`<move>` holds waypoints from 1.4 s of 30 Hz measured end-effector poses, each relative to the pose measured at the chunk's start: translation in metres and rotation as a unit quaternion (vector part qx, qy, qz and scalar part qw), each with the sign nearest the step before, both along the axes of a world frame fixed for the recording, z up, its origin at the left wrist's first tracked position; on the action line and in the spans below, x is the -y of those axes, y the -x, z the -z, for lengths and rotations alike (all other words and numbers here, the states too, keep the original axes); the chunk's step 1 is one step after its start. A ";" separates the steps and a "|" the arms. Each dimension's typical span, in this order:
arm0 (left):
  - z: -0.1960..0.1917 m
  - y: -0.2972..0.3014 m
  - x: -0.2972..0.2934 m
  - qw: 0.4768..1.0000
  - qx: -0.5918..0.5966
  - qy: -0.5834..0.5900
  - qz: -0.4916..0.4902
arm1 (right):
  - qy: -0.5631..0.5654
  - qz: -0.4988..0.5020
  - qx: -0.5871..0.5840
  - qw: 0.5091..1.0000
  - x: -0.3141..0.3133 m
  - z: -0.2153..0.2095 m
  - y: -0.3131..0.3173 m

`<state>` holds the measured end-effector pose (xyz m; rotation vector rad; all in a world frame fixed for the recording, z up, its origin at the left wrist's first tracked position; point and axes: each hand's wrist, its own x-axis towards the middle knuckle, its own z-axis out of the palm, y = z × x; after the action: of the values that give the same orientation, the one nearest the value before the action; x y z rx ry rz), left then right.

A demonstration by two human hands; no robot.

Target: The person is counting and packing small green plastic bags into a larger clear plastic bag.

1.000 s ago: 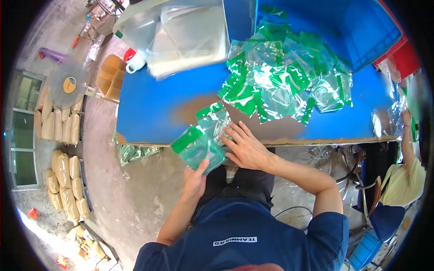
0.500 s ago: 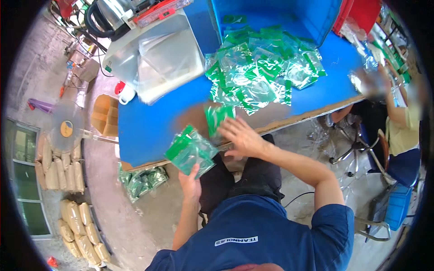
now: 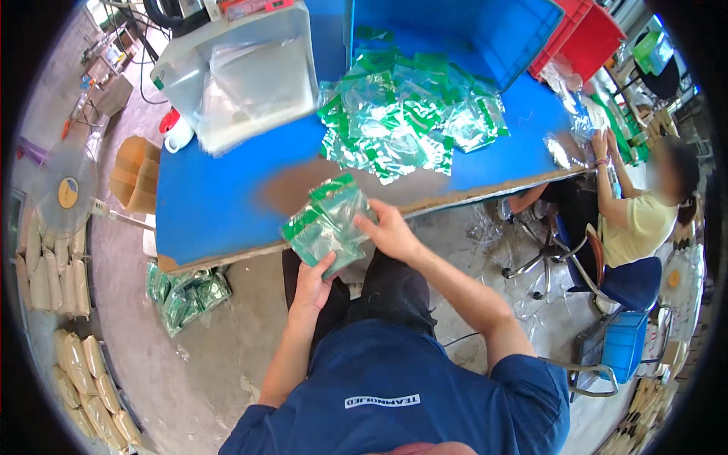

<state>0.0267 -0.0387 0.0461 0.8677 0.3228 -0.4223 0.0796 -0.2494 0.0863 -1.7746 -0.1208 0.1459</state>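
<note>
My left hand grips a few clear plastic packets with green headers, its thumb on top of them. Just right of it, my right hand pinches another green-topped packet by its side, overlapping those in the left hand. Both hands are over the near edge of the blue table, above my lap. A loose heap of similar packets lies farther back on the table, at the mouth of a tipped blue crate.
A grey tray with clear plastic sheets stands at the back left, near a red-and-white mug. Below the table's left edge lie more green packets. A cardboard box and a fan are left; a seated co-worker works at right.
My right hand has picked up the packet from the table edge and brought it against those in my left hand. The view has shifted, showing more on the right.
</note>
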 end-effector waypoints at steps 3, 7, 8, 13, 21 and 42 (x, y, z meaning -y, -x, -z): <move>-0.003 -0.002 -0.007 0.999 -0.002 0.027 -0.045 | -0.162 0.073 0.025 0.984 0.010 -0.026 -0.009; 0.005 -0.006 -0.011 1.000 0.009 -0.007 -0.006 | -0.381 0.012 -0.106 0.918 0.017 -0.076 0.005; 0.004 -0.003 -0.011 1.000 0.009 -0.007 -0.011 | -0.347 -0.027 -0.118 0.930 0.016 -0.063 0.008; -0.003 0.003 0.006 0.996 0.000 0.081 -0.025 | 0.223 0.044 0.163 0.960 -0.040 0.001 0.022; 0.001 0.010 -0.005 0.997 0.016 0.072 0.014 | 0.481 0.031 0.291 0.826 0.107 0.002 -0.075; 0.025 0.030 -0.024 0.987 -0.029 0.156 -0.001 | 0.461 0.123 0.425 0.769 0.079 0.009 -0.110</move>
<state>-0.0034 -0.0143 0.0212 0.5494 0.3003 -0.4826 0.1891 -0.3286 0.0770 -2.6975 -0.5366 -0.9771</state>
